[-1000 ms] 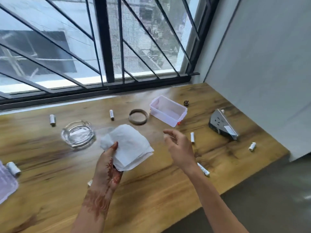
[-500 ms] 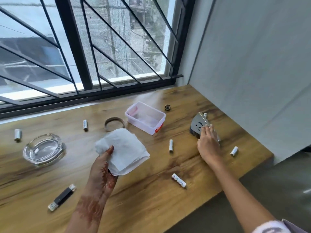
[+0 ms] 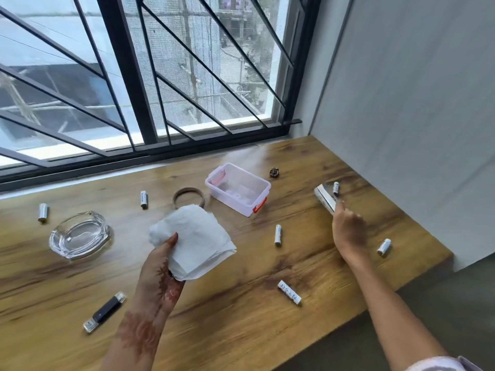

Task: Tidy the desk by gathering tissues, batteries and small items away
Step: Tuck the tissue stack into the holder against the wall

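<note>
On the left of the wooden surface, a battery lies far back, with a glass ashtray just to its right and nearer. A black stick with clear ends lies near the front edge. Further right, a second battery lies beside a brown ring, whose near side is hidden behind the tissues.

The left hand is raised above the surface and holds the stack of white tissues, with the thumb pressed over their left edge and the fingers underneath.

Right of the ring stands an open clear plastic box with red latches, and a small dark ornament lies beyond it. A third battery lies near the middle and a fourth lies closer to the front.

Far right, the right hand reaches to a metallic holder, its fingertip against the holder's near end. Blur hides whether it grips. Another battery shows at the holder's far side, and a last one lies right of the wrist.
</note>
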`<state>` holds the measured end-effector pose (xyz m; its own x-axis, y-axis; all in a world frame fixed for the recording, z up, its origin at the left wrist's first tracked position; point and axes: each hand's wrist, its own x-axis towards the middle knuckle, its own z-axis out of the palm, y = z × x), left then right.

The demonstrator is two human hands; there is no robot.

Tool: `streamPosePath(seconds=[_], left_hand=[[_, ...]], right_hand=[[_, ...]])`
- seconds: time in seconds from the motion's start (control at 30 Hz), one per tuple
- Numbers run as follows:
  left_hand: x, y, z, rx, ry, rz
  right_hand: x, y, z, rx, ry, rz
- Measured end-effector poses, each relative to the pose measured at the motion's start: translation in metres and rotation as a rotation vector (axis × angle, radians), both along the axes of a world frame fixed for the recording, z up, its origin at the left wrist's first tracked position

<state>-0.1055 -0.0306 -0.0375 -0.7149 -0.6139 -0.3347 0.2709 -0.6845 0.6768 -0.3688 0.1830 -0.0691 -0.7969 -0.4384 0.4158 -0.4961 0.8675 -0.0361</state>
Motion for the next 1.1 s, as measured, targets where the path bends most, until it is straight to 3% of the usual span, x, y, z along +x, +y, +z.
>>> streamPosePath(seconds=[0.1,0.2,0.37,0.63,0.77,1.1], left_hand=[[0.004,-0.006,0.0,0.004,0.001,0.034],[0.009,-0.012,-0.003,0.004,-0.002,0.057],[0.025,-0.022,-0.004,-0.029,0.003,0.093],[0.068,-0.047,-0.001,0.006,-0.001,0.212],[0.089,-0.054,-0.006,0.013,-0.06,0.231],[0.108,-0.048,0.0,-0.045,-0.01,0.319]], right_hand=[[0.019,-0.01,0.022,-0.271,0.047,0.036],[0.053,-0.023,0.035,-0.636,-0.057,0.099],[0.119,-0.06,0.025,-0.835,-0.291,0.214],[0.19,-0.103,-0.006,-0.754,-0.395,0.382],[0.206,-0.111,-0.012,-0.684,-0.412,0.44],[0.235,-0.121,-0.021,-0.574,-0.478,0.512]])
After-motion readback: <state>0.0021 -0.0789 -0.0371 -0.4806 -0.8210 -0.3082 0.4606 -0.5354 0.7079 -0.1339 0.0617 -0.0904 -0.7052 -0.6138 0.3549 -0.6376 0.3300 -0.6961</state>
